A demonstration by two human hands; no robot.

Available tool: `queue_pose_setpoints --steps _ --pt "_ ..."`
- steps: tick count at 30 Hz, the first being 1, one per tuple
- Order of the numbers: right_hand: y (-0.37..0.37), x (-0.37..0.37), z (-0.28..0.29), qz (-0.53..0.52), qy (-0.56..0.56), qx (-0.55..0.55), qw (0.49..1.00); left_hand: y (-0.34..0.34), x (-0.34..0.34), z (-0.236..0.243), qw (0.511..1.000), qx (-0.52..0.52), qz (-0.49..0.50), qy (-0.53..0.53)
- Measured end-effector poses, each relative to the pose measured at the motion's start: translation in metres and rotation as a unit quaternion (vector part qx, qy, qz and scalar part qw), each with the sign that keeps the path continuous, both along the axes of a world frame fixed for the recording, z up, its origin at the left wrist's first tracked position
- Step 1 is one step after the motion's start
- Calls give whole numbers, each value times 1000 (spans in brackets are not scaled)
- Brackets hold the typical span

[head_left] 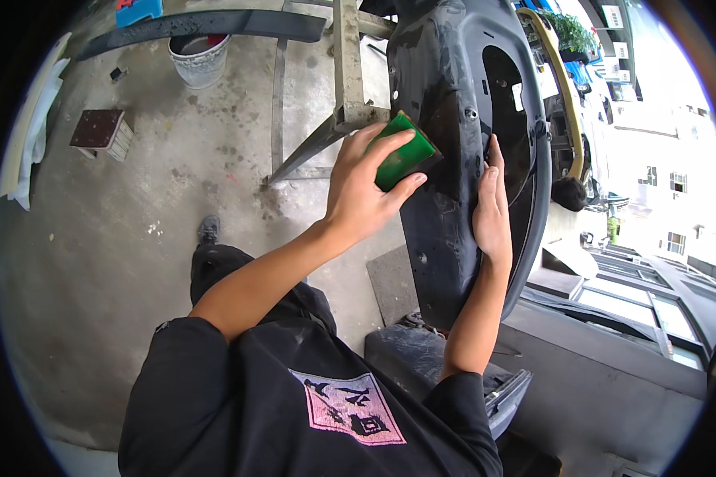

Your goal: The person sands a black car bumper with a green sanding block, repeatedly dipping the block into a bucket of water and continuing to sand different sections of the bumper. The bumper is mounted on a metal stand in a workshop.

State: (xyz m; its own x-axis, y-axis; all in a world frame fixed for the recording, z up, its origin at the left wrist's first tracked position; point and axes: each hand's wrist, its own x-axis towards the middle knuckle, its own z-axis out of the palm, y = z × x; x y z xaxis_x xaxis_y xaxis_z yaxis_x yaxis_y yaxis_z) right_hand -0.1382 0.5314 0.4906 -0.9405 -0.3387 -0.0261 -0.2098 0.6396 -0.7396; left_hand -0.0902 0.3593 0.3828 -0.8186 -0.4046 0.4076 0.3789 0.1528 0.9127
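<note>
Green sanding block (402,149) gripped in left hand (362,187) | right hand (492,211) flat, open, at 3 o'clock steadying dark panel (441,238) | risk: panel may swing if brace slips

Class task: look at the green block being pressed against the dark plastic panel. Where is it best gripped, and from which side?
Grip the green block across its two long side faces, coming from its outer face, away from the dark plastic panel. Its flat inner face lies on the panel, so only the sides and back are free. The left hand grips it so.

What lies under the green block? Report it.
The green sanding block presses against the dark plastic panel, held by the left hand. The contact face and panel surface beneath are covered.
</note>
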Motion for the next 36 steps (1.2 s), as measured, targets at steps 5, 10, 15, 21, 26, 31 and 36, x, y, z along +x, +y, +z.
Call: queue_pose_setpoints --steps 5,10,15,21,26,31,36 --pt "1 -1 -2 -2 -14 -18 1000 11 -14 1 996 -60 56 -16" --pt "0 0 1 1 -23 -22 1000 -2 -59 10 994 -67 91 8" --pt "-1 0 0 3 -26 -25 999 6 -19 -2 993 -108 35 -11" --pt "-7 -2 4 3 -32 -36 999 8 -45 11 992 -80 91 -22" --pt "-7 2 4 2 -41 -39 998 1 -44 4 993 -102 67 -5" --pt "-8 0 3 8 -37 -43 998 0 -42 -1 991 -115 65 0" --pt "-9 -1 6 6 -45 -48 998 -10 -68 13 992 -91 82 18"
